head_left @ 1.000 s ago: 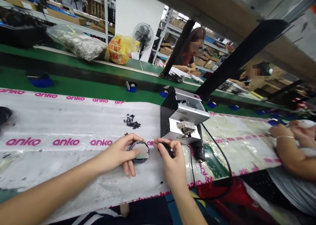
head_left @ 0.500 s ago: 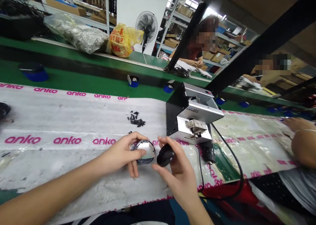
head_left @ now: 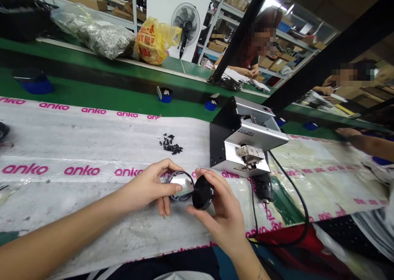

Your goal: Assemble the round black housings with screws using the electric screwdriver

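Note:
My left hand point(head_left: 160, 186) is closed round a round dark housing with a silvery plate point(head_left: 184, 185) facing up, the thumb lying on the plate. Between the thumb and fingers of my right hand point(head_left: 220, 200) is a round black cap point(head_left: 202, 192) with small white marks on its side. The cap is tilted on edge, close against the right rim of the housing. Whether the two touch I cannot tell. Behind my hands a small pile of black plastic pieces point(head_left: 172, 144) lies on the white sheet.
A silver and black machine point(head_left: 249, 138) stands right of my hands, a black cable point(head_left: 295, 181) looping beside it. Blue parts point(head_left: 166, 94) sit on the green belt point(head_left: 123, 93) behind. A co-worker's arm point(head_left: 366, 140) reaches in at the right; other people sit across.
The black cap has turned and come nearer to the housing in my right hand. My left hand keeps its hold. The co-worker's arm at the right has reached further toward the belt.

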Available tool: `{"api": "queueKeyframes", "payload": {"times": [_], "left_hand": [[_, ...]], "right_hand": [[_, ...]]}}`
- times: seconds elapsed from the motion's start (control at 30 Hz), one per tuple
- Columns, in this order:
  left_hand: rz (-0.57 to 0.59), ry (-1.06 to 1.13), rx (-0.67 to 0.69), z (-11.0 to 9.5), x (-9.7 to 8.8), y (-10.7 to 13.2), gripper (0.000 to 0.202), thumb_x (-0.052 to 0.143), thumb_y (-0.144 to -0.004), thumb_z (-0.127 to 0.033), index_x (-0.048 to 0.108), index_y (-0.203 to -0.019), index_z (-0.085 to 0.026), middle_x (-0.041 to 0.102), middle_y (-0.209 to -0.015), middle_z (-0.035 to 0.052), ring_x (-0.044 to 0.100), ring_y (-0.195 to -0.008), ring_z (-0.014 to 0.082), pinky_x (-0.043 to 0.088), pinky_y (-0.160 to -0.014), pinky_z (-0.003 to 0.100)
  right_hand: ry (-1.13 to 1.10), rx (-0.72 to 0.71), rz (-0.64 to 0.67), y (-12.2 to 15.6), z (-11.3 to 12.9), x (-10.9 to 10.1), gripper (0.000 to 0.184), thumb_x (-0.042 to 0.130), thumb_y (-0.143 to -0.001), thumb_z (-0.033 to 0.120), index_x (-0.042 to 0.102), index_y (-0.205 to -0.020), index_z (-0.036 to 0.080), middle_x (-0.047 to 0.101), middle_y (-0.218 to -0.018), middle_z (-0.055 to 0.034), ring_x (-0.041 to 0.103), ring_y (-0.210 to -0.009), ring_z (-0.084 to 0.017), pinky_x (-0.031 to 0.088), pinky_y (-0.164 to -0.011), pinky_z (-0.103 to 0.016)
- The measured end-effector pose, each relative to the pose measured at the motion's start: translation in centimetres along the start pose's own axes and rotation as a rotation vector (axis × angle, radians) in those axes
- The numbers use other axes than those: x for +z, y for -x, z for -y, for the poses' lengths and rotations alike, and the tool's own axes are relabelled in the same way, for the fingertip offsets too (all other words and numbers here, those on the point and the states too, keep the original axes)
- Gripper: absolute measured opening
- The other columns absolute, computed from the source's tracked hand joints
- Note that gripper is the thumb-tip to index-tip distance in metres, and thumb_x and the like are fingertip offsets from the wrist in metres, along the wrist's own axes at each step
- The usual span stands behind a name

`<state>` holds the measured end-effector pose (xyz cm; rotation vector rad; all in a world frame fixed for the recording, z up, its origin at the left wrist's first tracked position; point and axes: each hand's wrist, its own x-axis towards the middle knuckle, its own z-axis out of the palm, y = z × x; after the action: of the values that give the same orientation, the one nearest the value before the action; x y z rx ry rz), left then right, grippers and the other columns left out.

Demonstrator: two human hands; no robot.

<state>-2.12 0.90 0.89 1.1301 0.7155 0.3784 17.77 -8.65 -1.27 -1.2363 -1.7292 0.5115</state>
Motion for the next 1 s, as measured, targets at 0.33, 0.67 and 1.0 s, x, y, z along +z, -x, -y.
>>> {"api": "queueKeyframes", "payload": {"times": [0.33,0.67,1.0], "left_hand": [[0.064,0.101,0.013,0.5,-0.6,0.2,0.033,0.068,-0.088,-0.032,0.048,-0.112,-0.021,0.07,-0.065,-0.0023,0.071,-0.051,0.0164,0.056,-0.046,0.02],[0.391,0.333,-0.021,0.9,-3.5,-0.2,0.038,0.061,-0.092,-0.019,0.049,-0.128,-0.017,0.074,-0.094,0.0083,0.076,-0.085,0.0216,0.059,-0.082,0.035],[0.363,0.364,0.0,0.9,-3.4,-0.3,0.037,0.06,-0.086,-0.011,0.055,-0.122,-0.017,0.071,-0.097,0.007,0.076,-0.075,0.0195,0.06,-0.075,0.034]], "right_hand": [[0.175,0.011,0.293,-3.3,1.9,-1.3,0.073,0.077,-0.083,0.029,0.041,-0.145,0.035,0.053,-0.144,-0.0027,0.049,-0.134,-0.021,0.044,-0.113,-0.036],[0.199,-0.007,0.561,-6.0,2.0,-1.3,0.075,0.079,-0.08,0.026,0.043,-0.146,0.031,0.051,-0.147,0.0007,0.05,-0.133,-0.017,0.041,-0.114,-0.028],[0.395,-0.108,0.578,-6.1,2.0,-1.2,0.073,0.083,-0.074,0.021,0.05,-0.139,0.024,0.062,-0.135,-0.0063,0.056,-0.127,-0.028,0.054,-0.102,-0.044]]}}
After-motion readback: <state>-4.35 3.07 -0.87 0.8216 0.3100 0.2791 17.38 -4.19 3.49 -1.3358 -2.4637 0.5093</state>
